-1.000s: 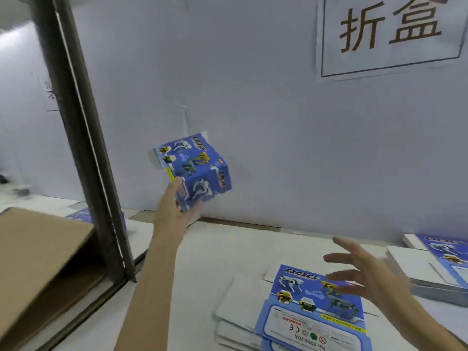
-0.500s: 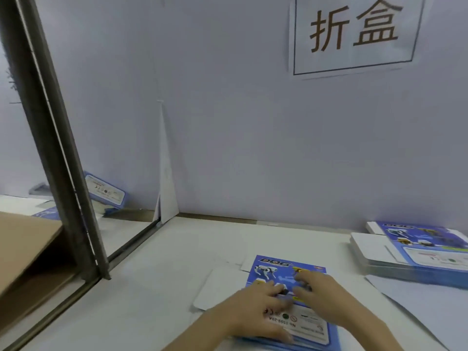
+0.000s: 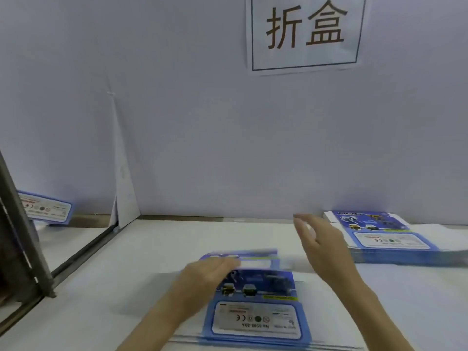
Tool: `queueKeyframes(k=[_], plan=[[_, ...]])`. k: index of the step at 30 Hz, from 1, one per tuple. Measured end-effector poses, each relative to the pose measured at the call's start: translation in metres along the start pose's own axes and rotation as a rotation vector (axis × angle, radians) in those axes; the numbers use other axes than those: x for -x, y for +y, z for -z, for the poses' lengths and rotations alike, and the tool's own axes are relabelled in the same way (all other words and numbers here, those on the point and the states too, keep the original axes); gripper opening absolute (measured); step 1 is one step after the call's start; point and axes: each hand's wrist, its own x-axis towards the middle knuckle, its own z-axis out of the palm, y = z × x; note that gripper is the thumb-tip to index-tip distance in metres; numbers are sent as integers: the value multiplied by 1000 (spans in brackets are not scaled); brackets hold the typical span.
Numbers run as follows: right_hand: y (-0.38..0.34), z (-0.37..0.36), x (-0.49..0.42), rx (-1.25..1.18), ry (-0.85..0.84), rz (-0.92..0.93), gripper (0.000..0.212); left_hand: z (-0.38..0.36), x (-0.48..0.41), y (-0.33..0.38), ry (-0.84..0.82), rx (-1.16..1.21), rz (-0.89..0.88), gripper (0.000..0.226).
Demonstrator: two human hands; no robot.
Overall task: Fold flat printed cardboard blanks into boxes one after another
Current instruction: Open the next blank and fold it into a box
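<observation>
Roughly: white table [image 3: 157, 249] has open room at mid and L; metal post [image 3: 25, 249] and its rail close off the L edge, wall [image 3: 202, 122] straight ahead. Close in front of me lies the stack of flat blanks [image 3: 255, 317]. L hand [image 3: 202, 279] rests on its far-left part, fingers laid out, blurred. R hand [image 3: 321, 247] hovers above the stack's R side, fingers spread, holding nothing. Second stack [image 3: 385, 236] sits by the wall, just beyond R hand. Folded box [image 3: 45, 208] leans behind the post.

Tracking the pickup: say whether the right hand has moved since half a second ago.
Yes. The right hand has lifted off the blank and gone right, toward the stack.
</observation>
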Motion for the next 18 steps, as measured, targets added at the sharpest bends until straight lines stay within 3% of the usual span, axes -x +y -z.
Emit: queueKeyframes(k=[2, 4, 6, 9, 11, 12, 14, 15, 16, 18], plan=[[-13, 15, -2, -153, 268, 82, 41, 23, -18, -11, 185, -70, 106, 21], [-21, 23, -2, -231, 346, 94, 54, 37, -34, -14, 391, 37, 323, 42], [-24, 22, -2, -276, 271, 15, 59, 47, -51, -7, 634, 358, 583, 35], [-26, 19, -2, -502, -32, -167, 56, 47, -71, 4, 753, 898, 784, 27], [-26, 21, -2, -748, -145, -216, 32, 45, -78, 16, 751, 1026, 869, 36], [-26, 22, -2, -803, -144, -218, 21, 43, -82, 21, 708, 930, 926, 45], [-29, 21, -1, -805, -77, -151, 15, 38, -85, 32, 479, 639, 978, 70], [-32, 19, 1, -738, -37, -77, 16, 36, -87, 40, 369, 655, 943, 80], [-35, 15, 3, -670, -36, 11, 18, 36, -91, 48, 289, 814, 872, 86], [-45, 6, 9, -624, -214, 186, 28, 37, -97, 63, 199, 1259, 730, 86]])
